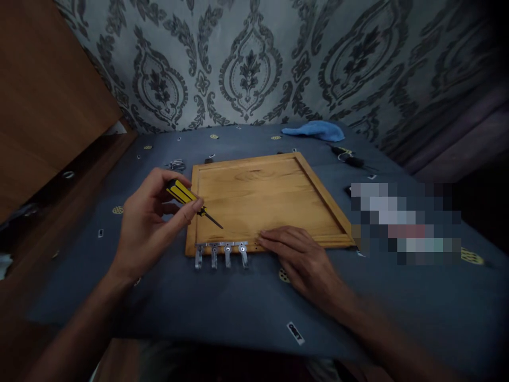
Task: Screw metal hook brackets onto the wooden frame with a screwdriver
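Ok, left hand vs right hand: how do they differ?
The left hand grips a yellow-and-black screwdriver; the right hand shows no tool. The left hand is raised above the wooden board; the right hand rests palm-down at the board's near edge. Both are bare.

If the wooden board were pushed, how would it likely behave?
The wooden board looks stiff, being broad with a raised border. Lying broad side down, it would probably slide rather than tip. The metal hooks jutting past its near edge might snag the blue sheet.
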A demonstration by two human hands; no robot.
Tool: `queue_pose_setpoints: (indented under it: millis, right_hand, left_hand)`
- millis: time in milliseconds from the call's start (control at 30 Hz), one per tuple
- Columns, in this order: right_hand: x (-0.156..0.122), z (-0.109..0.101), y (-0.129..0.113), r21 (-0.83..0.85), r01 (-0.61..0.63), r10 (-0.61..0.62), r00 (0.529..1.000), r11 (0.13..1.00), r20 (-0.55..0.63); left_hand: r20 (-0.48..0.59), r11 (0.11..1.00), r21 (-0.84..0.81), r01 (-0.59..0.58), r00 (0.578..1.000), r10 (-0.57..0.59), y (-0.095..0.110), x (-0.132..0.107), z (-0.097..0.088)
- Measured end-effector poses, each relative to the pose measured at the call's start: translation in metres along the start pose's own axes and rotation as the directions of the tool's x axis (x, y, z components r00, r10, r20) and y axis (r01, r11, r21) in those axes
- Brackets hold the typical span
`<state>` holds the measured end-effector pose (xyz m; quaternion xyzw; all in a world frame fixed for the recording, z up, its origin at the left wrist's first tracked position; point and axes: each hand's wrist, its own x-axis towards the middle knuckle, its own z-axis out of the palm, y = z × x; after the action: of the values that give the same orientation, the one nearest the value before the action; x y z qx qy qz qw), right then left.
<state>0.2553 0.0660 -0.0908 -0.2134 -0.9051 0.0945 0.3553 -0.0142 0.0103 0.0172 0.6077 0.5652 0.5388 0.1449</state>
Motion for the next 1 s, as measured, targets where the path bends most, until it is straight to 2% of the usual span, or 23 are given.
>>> queue_pose_setpoints:
  millis: [133, 267, 533, 700, 867, 1000]
  right_hand:
    - [0.0, 0.002, 0.0, -0.007, 0.001, -0.001, 1.0, 1.0, 0.029]
    - [0.001, 0.001, 0.0, -0.003, 0.003, -0.003, 0.999, 1.0, 0.039]
    - [0.003, 0.002, 0.001, 0.011, 0.007, -0.008, 0.999, 1.0, 0.034]
    - [0.004, 0.003, -0.001, -0.005, 0.009, -0.009, 1.0, 1.0, 0.011]
    - [0.002, 0.003, 0.002, -0.036, 0.051, -0.053, 0.996, 0.998, -0.068]
    - [-0.001, 0.004, 0.012, -0.026, 0.048, -0.049, 0.999, 0.998, -0.022]
  left_hand:
    - [0.018, 0.991, -0.104, 0.089, 0.996, -0.088, -0.013, 0.005, -0.004]
    - [0.069, 0.947, -0.244, 0.211, 0.977, -0.2, -0.035, 0.013, -0.004]
    - [0.218, 0.945, -0.201, 0.257, 0.952, -0.213, -0.094, 0.032, 0.019]
    - [0.374, 0.986, -0.019, 0.165, 0.916, -0.146, -0.111, 0.04, 0.031]
    - [0.471, 0.985, 0.169, -0.029, 0.88, -0.055, -0.108, 0.04, 0.037]
    - [0.495, 0.95, 0.281, -0.14, 0.869, -0.018, -0.108, 0.039, 0.047]
